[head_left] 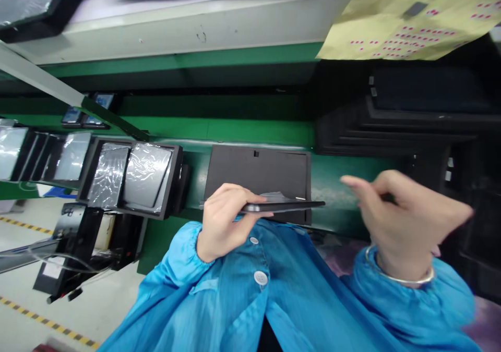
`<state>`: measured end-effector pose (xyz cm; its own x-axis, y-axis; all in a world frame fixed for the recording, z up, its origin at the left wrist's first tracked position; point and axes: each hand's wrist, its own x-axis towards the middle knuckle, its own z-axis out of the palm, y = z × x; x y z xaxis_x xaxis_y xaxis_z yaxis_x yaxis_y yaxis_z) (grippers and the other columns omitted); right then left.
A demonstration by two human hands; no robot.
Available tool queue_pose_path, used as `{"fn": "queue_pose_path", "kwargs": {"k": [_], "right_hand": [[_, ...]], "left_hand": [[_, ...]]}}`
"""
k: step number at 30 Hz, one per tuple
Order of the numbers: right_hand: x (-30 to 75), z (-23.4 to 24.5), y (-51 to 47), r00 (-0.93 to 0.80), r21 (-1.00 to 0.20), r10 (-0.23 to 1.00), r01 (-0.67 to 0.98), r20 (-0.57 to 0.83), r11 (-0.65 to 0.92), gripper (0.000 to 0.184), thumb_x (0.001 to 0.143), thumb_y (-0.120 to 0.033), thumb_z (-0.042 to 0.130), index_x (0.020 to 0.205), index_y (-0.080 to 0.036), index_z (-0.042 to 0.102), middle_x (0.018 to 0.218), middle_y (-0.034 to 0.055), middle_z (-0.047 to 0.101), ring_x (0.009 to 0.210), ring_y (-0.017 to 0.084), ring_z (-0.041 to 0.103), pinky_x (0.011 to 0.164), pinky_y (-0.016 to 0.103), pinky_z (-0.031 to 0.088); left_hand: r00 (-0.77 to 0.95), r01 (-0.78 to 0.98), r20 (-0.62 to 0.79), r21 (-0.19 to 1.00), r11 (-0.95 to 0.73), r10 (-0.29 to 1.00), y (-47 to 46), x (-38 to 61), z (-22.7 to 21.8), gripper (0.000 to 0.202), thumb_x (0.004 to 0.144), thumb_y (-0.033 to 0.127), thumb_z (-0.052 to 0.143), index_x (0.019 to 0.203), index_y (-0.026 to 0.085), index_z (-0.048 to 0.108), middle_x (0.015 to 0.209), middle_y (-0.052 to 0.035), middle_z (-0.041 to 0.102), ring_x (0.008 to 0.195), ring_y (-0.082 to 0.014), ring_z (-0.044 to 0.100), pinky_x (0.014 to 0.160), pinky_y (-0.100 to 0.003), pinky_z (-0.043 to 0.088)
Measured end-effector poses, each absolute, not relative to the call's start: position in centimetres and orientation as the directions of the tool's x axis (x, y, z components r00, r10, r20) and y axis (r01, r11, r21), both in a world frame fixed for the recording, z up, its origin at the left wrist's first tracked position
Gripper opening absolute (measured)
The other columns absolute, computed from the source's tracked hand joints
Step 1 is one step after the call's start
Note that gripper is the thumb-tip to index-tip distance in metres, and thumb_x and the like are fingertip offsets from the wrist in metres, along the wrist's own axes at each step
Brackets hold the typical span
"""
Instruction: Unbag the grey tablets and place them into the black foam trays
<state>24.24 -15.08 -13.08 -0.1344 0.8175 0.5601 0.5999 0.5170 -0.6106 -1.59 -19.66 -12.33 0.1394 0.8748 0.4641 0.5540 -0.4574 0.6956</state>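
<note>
My left hand (225, 219) is closed on one end of a thin dark tablet (289, 206), held almost edge-on, thumb below and fingers on top. A bit of clear film (272, 196) shows behind its upper side. Under and beyond it lies a flat black tray (235, 167) on the green bench. My right hand (403, 216) is raised to the right, apart from the tablet. Its thumb points left and its fingers reach right; it is slightly blurred, and nothing shows in it.
To the left, a black tray (178, 182) holds film-wrapped tablets (146, 174), with more trays beyond. Stacked black trays (391, 128) stand at the right. A yellow sheet (364, 23) with red dots hangs above them. A white shelf edge (235, 23) crosses the top.
</note>
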Motion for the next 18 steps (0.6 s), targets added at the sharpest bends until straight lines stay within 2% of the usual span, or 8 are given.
{"fn": "queue_pose_path", "kwargs": {"k": [2, 3, 5, 6, 9, 12, 15, 18], "right_hand": [[23.3, -13.1, -15.5, -0.37, -0.497, 0.79, 0.627, 0.488, 0.6, 0.015, 0.097, -0.038, 0.075, 0.096, -0.023, 0.071, 0.087, 0.0054, 0.075, 0.081, 0.026, 0.071, 0.07, 0.038, 0.058], [22.6, -13.1, -15.8, -0.479, -0.525, 0.763, 0.554, 0.434, 0.646, 0.026, 0.099, -0.039, 0.072, 0.119, -0.023, 0.072, 0.111, 0.0094, 0.079, 0.099, 0.03, 0.074, 0.079, 0.04, 0.062], [21.1, -13.4, -16.4, -0.6, -0.682, 0.724, 0.373, 0.34, 0.629, 0.055, 0.103, -0.025, 0.061, 0.156, -0.026, 0.049, 0.141, 0.0085, 0.07, 0.121, 0.027, 0.072, 0.096, 0.038, 0.063], [20.6, -13.7, -16.6, -0.593, -0.748, 0.737, 0.316, 0.326, 0.584, 0.062, 0.101, -0.015, 0.056, 0.16, -0.029, 0.044, 0.14, 0.0052, 0.071, 0.12, 0.023, 0.073, 0.098, 0.035, 0.063], [20.3, -15.1, -17.2, -0.445, -0.856, 0.803, 0.136, 0.397, 0.498, 0.057, 0.094, -0.001, 0.053, 0.139, -0.032, 0.067, 0.116, -0.0003, 0.081, 0.101, 0.021, 0.08, 0.088, 0.033, 0.066], [21.1, -16.9, -17.3, -0.239, -0.886, 0.854, -0.131, 0.463, 0.444, 0.023, 0.095, -0.013, 0.07, 0.113, -0.025, 0.078, 0.106, 0.0061, 0.083, 0.097, 0.03, 0.081, 0.08, 0.044, 0.069], [21.8, -18.5, -17.0, -0.121, -0.855, 0.866, -0.273, 0.486, 0.441, 0.013, 0.097, -0.022, 0.072, 0.108, -0.027, 0.077, 0.101, 0.0059, 0.083, 0.091, 0.032, 0.081, 0.079, 0.05, 0.068], [21.9, -19.4, -16.7, -0.182, -0.831, 0.834, -0.33, 0.522, 0.448, 0.015, 0.097, -0.018, 0.07, 0.108, -0.028, 0.075, 0.104, 0.0041, 0.083, 0.089, 0.031, 0.082, 0.077, 0.047, 0.068]], "left_hand": [[0.168, 0.547, 0.454, 0.695, -0.466, 0.875, -19.7, -1.0, -12.4, 0.023, 0.085, 0.014, 0.083, 0.1, 0.021, 0.068, 0.089, -0.0015, 0.081, 0.082, -0.0184, 0.076, 0.079, -0.031, 0.063], [0.167, 0.539, 0.436, 0.711, -0.452, 0.884, -19.7, -0.7, -12.4, 0.025, 0.086, 0.015, 0.082, 0.101, 0.022, 0.064, 0.089, -0.0019, 0.081, 0.084, -0.0189, 0.077, 0.077, -0.031, 0.064], [0.154, 0.496, 0.396, 0.761, -0.417, 0.905, -19.8, -0.3, -12.1, 0.028, 0.088, 0.019, 0.081, 0.104, 0.024, 0.058, 0.092, -0.0024, 0.08, 0.088, -0.0196, 0.078, 0.075, -0.03, 0.065], [0.151, 0.466, 0.398, 0.779, -0.42, 0.905, -19.9, -0.3, -11.8, 0.031, 0.089, 0.023, 0.082, 0.107, 0.025, 0.057, 0.093, -0.0023, 0.079, 0.09, -0.0196, 0.078, 0.076, -0.031, 0.065], [0.059, 0.501, 0.543, 0.709, -0.496, 0.837, -19.7, -2.0, -10.4, 0.054, 0.077, 0.039, 0.092, 0.118, 0.027, 0.06, 0.102, -0.0035, 0.078, 0.1, -0.0231, 0.077, 0.094, -0.04, 0.065], [0.088, 0.667, 0.572, 0.574, -0.475, 0.815, -19.4, -5.1, -9.8, 0.078, 0.064, 0.052, 0.097, 0.129, 0.026, 0.064, 0.122, -0.0089, 0.076, 0.117, -0.0306, 0.073, 0.12, -0.056, 0.047], [0.267, 0.581, 0.426, 0.644, -0.497, 0.864, -19.2, -6.9, -11.0, 0.046, 0.087, 0.044, 0.083, 0.127, 0.023, 0.07, 0.118, -0.0091, 0.08, 0.118, -0.0288, 0.075, 0.127, -0.059, 0.038], [0.25, 0.451, 0.507, 0.693, -0.562, 0.825, -19.3, -6.6, -12.6, 0.015, 0.098, 0.022, 0.071, 0.111, 0.025, 0.076, 0.095, -0.0022, 0.083, 0.103, -0.0234, 0.079, 0.128, -0.059, 0.037]]}}
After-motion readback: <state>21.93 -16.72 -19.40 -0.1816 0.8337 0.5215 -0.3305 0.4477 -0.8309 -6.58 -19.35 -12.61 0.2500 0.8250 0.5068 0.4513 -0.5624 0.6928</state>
